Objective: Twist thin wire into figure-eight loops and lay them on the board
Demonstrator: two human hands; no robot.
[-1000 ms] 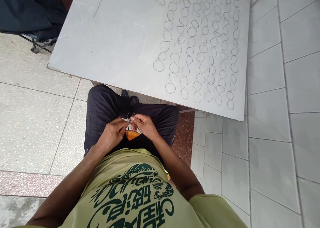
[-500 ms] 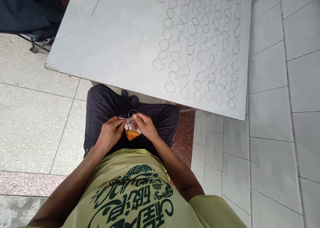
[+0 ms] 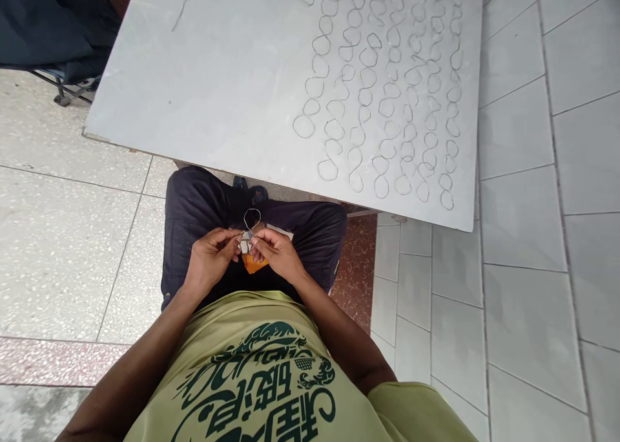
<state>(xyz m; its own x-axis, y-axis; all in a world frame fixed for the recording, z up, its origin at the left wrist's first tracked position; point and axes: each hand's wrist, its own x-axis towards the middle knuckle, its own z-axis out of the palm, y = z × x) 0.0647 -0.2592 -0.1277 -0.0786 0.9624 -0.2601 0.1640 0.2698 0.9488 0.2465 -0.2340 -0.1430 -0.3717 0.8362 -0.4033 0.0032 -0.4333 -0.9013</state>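
A thin wire (image 3: 252,209) is bent into a small round loop that stands up above my lap. My left hand (image 3: 213,256) pinches one end of it between thumb and fingertips. On the other side, my right hand (image 3: 278,253) pinches the wire near the base of the loop, where its two strands seem to cross. Under my fingers, an orange and white piece (image 3: 252,265) lies on my dark trousers (image 3: 188,235); my hands partly cover it.
A light grey table (image 3: 208,93) stands beyond my knees, its near edge close to them. Several rows of wire pieces with linked-looking loops (image 3: 303,137) lie on its right half. A loose tangled wire (image 3: 182,9) is at the far left. A dark cloth (image 3: 53,28) hangs beside the table.
My right hand has moved slightly down and left, closer to my left hand. The loop now looks more closed, with its strands meeting at the base. The view has shifted slightly.
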